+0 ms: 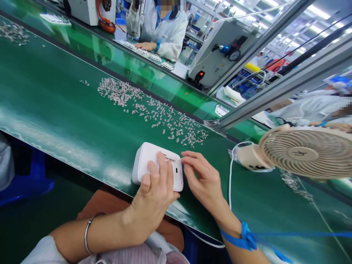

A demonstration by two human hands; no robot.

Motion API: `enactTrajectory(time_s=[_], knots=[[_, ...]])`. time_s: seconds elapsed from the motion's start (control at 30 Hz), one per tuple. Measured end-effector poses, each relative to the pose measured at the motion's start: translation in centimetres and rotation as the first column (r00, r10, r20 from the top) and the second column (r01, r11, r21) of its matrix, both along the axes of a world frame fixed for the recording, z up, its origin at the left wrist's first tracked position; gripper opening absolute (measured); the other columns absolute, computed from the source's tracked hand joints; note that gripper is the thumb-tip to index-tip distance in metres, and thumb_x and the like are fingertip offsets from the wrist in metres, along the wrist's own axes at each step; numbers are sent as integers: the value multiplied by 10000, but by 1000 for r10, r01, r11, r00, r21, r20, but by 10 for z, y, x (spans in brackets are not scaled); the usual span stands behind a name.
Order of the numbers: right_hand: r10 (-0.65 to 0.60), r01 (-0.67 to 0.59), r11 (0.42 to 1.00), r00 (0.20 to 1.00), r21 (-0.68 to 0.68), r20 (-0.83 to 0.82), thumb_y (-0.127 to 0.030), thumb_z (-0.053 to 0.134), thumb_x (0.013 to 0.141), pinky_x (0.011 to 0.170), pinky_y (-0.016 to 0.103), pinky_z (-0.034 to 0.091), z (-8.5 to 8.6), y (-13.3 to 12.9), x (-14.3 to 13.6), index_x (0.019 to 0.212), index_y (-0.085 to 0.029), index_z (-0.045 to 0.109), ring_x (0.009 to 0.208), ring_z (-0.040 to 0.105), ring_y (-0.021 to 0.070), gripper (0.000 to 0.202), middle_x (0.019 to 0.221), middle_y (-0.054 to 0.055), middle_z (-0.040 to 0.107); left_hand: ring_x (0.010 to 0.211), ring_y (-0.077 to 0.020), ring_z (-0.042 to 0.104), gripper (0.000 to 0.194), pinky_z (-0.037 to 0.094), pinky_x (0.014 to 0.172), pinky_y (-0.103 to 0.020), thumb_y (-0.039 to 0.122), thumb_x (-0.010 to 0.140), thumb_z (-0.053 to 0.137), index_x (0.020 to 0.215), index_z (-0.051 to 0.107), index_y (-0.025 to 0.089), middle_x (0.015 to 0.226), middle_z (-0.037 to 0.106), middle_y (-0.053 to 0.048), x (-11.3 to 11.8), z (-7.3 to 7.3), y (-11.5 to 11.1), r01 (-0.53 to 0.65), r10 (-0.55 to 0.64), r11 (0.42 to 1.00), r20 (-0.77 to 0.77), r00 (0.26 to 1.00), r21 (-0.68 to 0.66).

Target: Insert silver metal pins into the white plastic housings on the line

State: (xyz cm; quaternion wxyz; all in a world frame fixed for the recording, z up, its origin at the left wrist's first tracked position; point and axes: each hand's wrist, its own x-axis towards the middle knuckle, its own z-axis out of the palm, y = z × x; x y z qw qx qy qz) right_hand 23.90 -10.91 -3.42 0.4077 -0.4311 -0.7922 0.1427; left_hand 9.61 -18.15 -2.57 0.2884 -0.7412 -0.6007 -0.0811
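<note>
A white plastic case (145, 156) with rounded corners sits on the green work surface, close to its near edge. Across its top lies my left hand (158, 183), fingers bent over the face and thumb at the near side, gripping it. A narrow slot with small metal pieces (169, 158) shows beyond the left fingertips. At the case's right end, my right hand (202, 176) has its thumb and forefinger closed together near that slot. Whatever those fingertips pinch is too small to make out. Many small metal pieces (176, 124) are scattered just past the case.
A beige fan (302, 152) with a white cable (230, 179) stands at the right. A blue wrist strap (239, 236) trails rightward from my right wrist. More metal pieces (12, 33) lie far left. Across the line, a person (165, 33) handles white parts beside a metal frame (261, 86).
</note>
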Motion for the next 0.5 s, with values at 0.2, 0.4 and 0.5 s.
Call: enactTrajectory(time_s=[0.2,0.4,0.5], knots=[[-168,155,983,976,-99,-135,-174,493,825,643,272,523,-9,5,8,865,-202,596,762,618,148,114,859,49,637,996,-382,498,622,354,736,-474,507,870,408,1316,448,75,1350,442,-234,-55,28,31,-266,271,963,219,938,-50],[9,-8,1000,999,8,-45,-133,489,828,709,275,523,-8,-3,-5,841,-185,587,821,632,160,111,864,69,639,1193,-521,311,696,317,836,-663,529,882,325,1399,298,65,1468,165,-286,-114,30,44,-483,480,869,426,767,-111],[44,-44,998,999,36,9,-135,496,835,716,267,525,-8,-3,-6,839,-178,586,817,637,156,101,878,81,642,1145,-482,404,628,366,835,-625,511,880,347,1305,452,61,1406,329,-273,-117,15,46,-403,462,886,341,819,-231]])
